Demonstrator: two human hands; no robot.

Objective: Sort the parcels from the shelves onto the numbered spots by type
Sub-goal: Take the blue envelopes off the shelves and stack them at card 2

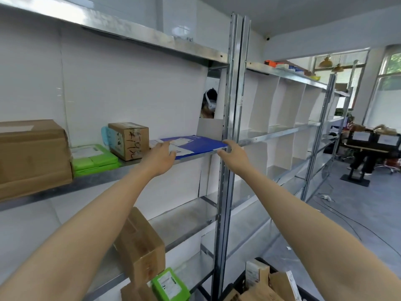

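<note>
Shelf (104, 175) holds flat blue envelope (200, 144).

cam: head, one wide-angle view | stands: close before the metal shelf rack (230, 105), a little above its middle shelf (104, 178) | faces: forward and slightly down, slanting toward the rack's right end | far field: room floor (358, 213) at right

Daylight comes from the windows (389, 83) far beyond my right hand (233, 157), bright and even. Above my left hand (159, 158) the top shelf (112, 27) glares and blurs; straight lines bow toward the edges.
</note>
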